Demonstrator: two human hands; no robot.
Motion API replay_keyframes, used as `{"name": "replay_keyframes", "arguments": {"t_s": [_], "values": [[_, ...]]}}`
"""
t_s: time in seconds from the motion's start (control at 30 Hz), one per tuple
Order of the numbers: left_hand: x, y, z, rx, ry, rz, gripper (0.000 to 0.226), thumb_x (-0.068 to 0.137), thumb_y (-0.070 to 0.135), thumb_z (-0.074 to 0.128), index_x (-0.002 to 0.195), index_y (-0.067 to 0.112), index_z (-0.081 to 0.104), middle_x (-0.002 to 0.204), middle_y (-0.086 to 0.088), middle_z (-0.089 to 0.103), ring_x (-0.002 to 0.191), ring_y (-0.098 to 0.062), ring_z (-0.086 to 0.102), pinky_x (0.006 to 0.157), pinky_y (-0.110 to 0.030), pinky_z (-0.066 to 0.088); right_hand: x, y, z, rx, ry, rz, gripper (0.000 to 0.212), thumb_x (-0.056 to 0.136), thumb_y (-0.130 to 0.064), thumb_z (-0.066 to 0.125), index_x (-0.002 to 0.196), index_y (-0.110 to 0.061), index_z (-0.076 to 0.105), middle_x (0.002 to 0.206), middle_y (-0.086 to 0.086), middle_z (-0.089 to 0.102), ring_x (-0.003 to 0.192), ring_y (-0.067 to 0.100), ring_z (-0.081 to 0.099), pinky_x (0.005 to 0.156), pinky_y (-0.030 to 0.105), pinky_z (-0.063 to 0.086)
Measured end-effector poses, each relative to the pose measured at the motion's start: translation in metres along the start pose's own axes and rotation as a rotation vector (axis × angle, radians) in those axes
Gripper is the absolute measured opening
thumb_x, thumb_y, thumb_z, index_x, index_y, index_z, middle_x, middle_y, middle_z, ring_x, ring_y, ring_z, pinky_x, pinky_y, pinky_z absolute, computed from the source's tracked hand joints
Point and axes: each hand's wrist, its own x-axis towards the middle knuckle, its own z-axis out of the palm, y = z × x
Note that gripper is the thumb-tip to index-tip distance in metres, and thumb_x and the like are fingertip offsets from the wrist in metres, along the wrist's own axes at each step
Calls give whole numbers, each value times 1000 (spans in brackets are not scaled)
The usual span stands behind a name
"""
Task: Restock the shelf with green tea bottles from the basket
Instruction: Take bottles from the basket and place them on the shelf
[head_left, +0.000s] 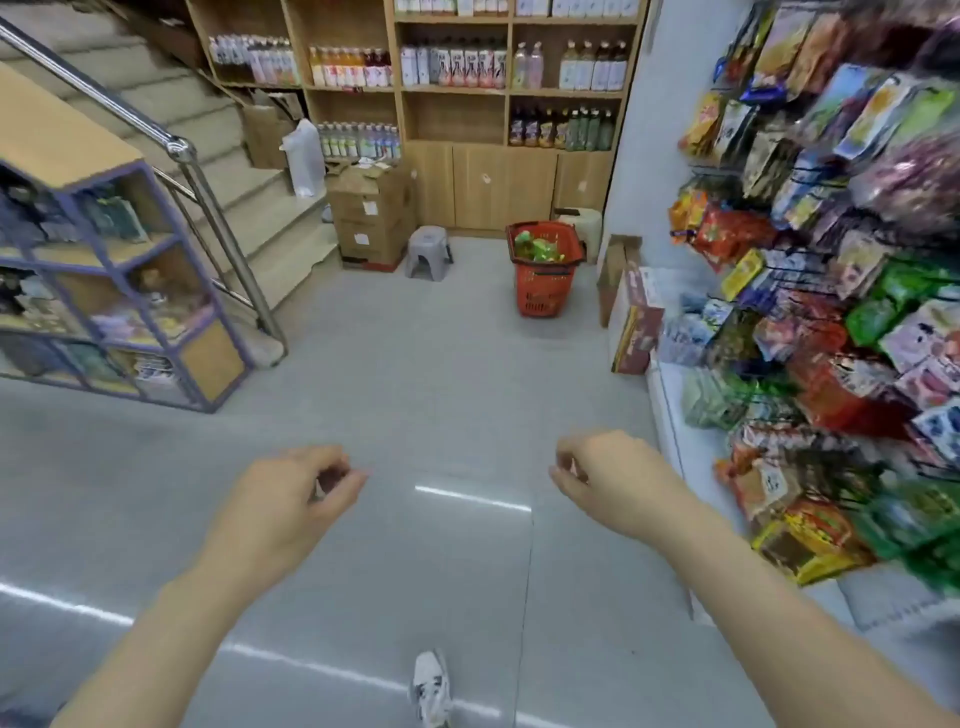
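A: Starting at the left, what can you make out?

B: A purple-framed rack (124, 291) holds goods too blurred to name, and its left side runs out of the picture. Behind it a staircase (218, 156) climbs with a metal handrail (171, 140).

A: And the hands?

B: The left hand (280, 499) hangs over the grey floor (415, 374), its fingers (337, 475) curled loosely inward with nothing in them. A white shoe (431, 686) shows at the bottom edge, partly cut off.

A: Where are the green tea bottles?

B: Across the room, in the red basket (545, 280) standing on the floor in front of the wooden shelf (457, 88). Only green tops (535, 247) show above its rim; I cannot count them or read any label. A grey stool (428, 252) and stacked cardboard boxes (369, 218) stand to the left of the basket.

A: And the shelf itself?

B: It carries rows of bottles, one compartment is bare, and its upper part is cut off by the frame.

A: The right side?

B: The right hand (608, 478) is also empty, fingers loosely bent. Beyond it hangs a snack display (831, 291), smeared and unreadable.
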Motion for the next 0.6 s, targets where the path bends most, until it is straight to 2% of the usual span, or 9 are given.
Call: {"name": "replay_keyframes", "arguments": {"t_s": [0.1,0.17,0.2,0.27,0.33,0.4,0.47,0.5,0.6], "values": [[89,-39,15,-95,45,-90,41,76,18,76,54,23,41,46,4,44,46,-10,43,48,-22,33,95,2,-3,-38,99,55,25,87,-30,49,68,-17,38,62,0,43,70,32,47,55,33,31],[145,-57,21,-84,0,-130,50,73,9,74,55,23,29,43,0,32,45,-23,36,47,-31,34,151,1,-15,23,112,163,28,80,-25,52,61,-14,34,56,2,39,65,31,40,52,33,28],[173,-64,23,-64,-2,-120,49,73,7,70,55,25,29,43,-1,27,48,-28,33,47,-33,34,178,3,-21,94,135,219,30,77,-22,53,58,-12,33,54,4,37,62,30,38,52,33,27],[237,-79,28,-47,-6,-95,40,75,15,63,54,31,33,45,-6,24,51,-37,34,47,-35,33,234,14,-30,263,209,302,34,77,-20,55,55,-13,31,51,3,34,58,27,34,52,33,27],[300,-85,32,-89,4,-93,38,81,30,58,54,28,30,48,-7,21,52,-38,36,48,-35,31,283,28,-38,443,268,369,34,80,-21,58,55,-14,36,50,1,39,56,23,39,53,33,31],[362,-86,41,-192,5,-103,48,87,33,61,56,21,26,47,-1,23,50,-28,32,49,-34,27,329,45,-43,681,304,420,27,85,-23,61,62,-16,49,55,-2,47,58,20,47,57,32,38],[428,-87,54,-294,-2,-117,45,89,32,60,57,17,33,47,3,32,51,-22,35,52,-35,28,376,67,-46,845,316,440,6,87,-23,62,81,-23,59,69,1,55,65,22,54,62,34,44],[460,-88,62,-336,-10,-117,39,90,30,59,59,17,38,48,4,38,53,-22,39,54,-35,30,400,80,-47,853,324,448,5,87,-25,62,91,-26,60,76,0,57,69,21,57,66,34,46],[560,-90,92,-441,-31,-139,14,88,22,62,75,21,57,63,5,57,63,-18,53,61,-32,39,475,122,-47,873,362,489,21,88,-25,62,108,-28,56,87,-1,57,75,14,57,71,32,47]]}}
